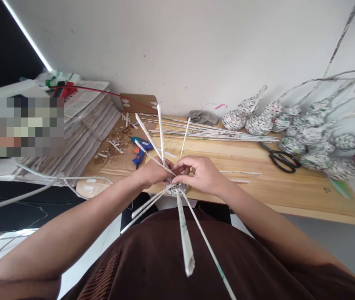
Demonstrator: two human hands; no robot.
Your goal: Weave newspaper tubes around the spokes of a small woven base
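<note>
just under both pinching hands point(179, 171), the small woven paper piece point(179, 190)

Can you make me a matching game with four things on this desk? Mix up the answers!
Things:
1. Glue gun
2. Scissors
3. Cloth
4. Woven paper piece

Matches:
A. black
B. at the left hand and right hand
C. mostly blue, with some orange
D. grey, by the wall

Right pairs: 1-C, 2-A, 3-D, 4-B
</note>
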